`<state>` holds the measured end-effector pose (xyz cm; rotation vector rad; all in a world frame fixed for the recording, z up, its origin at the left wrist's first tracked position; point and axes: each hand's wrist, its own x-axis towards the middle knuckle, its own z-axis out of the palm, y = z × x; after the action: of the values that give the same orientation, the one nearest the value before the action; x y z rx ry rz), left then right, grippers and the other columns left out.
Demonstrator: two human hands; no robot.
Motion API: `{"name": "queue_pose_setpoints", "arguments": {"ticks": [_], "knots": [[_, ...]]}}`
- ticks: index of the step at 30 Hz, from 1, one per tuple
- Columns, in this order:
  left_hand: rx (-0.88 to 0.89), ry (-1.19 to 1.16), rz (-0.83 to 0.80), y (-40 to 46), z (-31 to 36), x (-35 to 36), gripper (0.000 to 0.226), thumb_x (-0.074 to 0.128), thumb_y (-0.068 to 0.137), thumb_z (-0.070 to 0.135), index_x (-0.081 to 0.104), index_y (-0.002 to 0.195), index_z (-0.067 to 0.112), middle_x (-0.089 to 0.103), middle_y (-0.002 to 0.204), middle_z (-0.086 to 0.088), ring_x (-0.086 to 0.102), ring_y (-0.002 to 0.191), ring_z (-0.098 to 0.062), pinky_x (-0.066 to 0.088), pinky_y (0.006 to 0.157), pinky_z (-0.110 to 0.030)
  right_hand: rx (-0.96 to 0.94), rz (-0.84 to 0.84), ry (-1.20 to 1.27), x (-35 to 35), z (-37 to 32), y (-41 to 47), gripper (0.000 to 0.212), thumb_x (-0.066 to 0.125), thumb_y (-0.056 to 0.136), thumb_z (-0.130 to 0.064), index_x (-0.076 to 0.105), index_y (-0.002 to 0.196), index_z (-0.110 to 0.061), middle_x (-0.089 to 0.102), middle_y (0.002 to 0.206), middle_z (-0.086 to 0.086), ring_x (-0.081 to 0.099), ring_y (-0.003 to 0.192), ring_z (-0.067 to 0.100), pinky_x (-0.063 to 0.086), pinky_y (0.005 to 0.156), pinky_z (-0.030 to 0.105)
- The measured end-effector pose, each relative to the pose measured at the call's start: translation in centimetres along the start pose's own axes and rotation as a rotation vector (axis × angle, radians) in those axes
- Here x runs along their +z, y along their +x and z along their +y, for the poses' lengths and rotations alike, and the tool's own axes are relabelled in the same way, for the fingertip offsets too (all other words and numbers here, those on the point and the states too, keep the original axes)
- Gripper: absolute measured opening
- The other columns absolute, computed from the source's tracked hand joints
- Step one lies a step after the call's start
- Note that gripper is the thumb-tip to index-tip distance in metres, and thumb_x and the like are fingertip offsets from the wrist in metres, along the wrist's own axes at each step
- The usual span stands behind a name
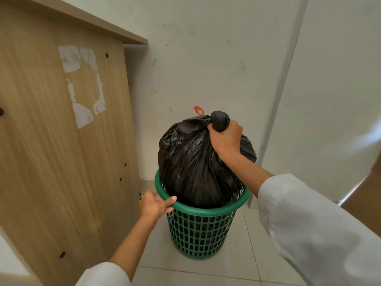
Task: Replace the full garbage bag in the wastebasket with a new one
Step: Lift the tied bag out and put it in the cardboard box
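Bulging black bag (193, 162), neck gathered at top, upright, lower part inside green lattice wastebasket (201, 230) on floor.

Pale tiled floor (237, 271); green lattice wastebasket (201, 230) stands upright on it, beside wooden panel (61, 141).

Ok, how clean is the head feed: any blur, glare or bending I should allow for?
Head view: the garbage bag, wastebasket and both hands are sharp; soft even light with faint sheen on the bag; straight edges of the wooden panel bow from the wide lens; the right edge is washed out and smeared.
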<state>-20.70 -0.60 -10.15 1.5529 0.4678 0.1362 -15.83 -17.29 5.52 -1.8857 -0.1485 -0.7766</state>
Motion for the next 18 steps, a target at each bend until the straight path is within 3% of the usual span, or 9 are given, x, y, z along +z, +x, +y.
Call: {"name": "queue_pose_setpoints", "arguments": {"ticks": [2,5,8,12,15,18], "knots": [[0.001,0.008,-0.012,0.3,0.0,-0.1,0.059,0.076,0.072,0.001,0.040,0.117,0.008,0.050,0.090,-0.005,0.065,0.084,-0.026,0.055,0.057,-0.022,-0.005,0.030,0.024,-0.1,-1.1,0.9,0.046,0.060,0.083,-0.011,0.037,0.045,-0.021,0.038,0.047,-0.006,0.034,0.045,0.005,0.024,0.048,0.022],[0.029,0.054,-0.018,0.2,-0.1,-0.2,0.058,0.075,0.073,0.003,0.039,0.117,0.012,0.051,0.089,-0.007,0.065,0.074,-0.025,0.055,0.060,-0.025,-0.004,0.087,0.043,-0.9,-3.3,2.7,0.046,0.060,0.083,-0.012,0.037,0.045,-0.022,0.038,0.048,-0.007,0.034,0.046,0.004,0.025,0.051,0.021],[0.102,0.296,-0.007,0.2,0.3,-0.4,0.051,0.074,0.077,0.014,0.044,0.118,0.009,0.058,0.090,-0.011,0.067,0.069,-0.025,0.059,0.068,-0.037,-0.039,0.146,0.036,-2.1,-5.6,4.1,0.047,0.060,0.083,-0.013,0.036,0.045,-0.023,0.037,0.047,-0.008,0.033,0.046,0.004,0.023,0.051,0.022],[0.254,0.783,-0.053,0.2,2.3,-0.7,0.051,0.060,0.086,0.038,0.049,0.127,0.010,0.062,0.117,-0.014,0.060,0.107,-0.030,0.051,0.089,-0.036,-0.053,0.220,0.025,-3.7,-7.8,4.6,0.046,0.060,0.084,-0.014,0.036,0.045,-0.021,0.037,0.047,-0.007,0.034,0.048,0.006,0.023,0.052,0.021],[0.270,0.938,-0.200,-0.5,3.2,-0.8,0.051,0.052,0.089,0.025,0.040,0.136,0.010,0.058,0.125,-0.013,0.056,0.114,-0.028,0.046,0.093,-0.032,-0.063,0.312,0.057,-5.1,-10.0,4.3,0.030,0.060,0.084,-0.014,0.051,0.056,-0.012,0.047,0.054,-0.003,0.045,0.059,0.014,0.028,0.056,0.021],[0.206,1.073,-0.301,-0.7,3.0,-1.2,0.071,0.051,0.088,0.023,0.015,0.147,0.009,0.046,0.139,-0.015,0.048,0.125,-0.028,0.042,0.102,-0.033,-0.090,0.409,0.085,-6.5,-12.4,3.9,0.018,0.061,0.085,-0.016,0.066,0.073,-0.004,0.059,0.069,0.007,0.051,0.067,0.016,0.033,0.061,0.020]]}}
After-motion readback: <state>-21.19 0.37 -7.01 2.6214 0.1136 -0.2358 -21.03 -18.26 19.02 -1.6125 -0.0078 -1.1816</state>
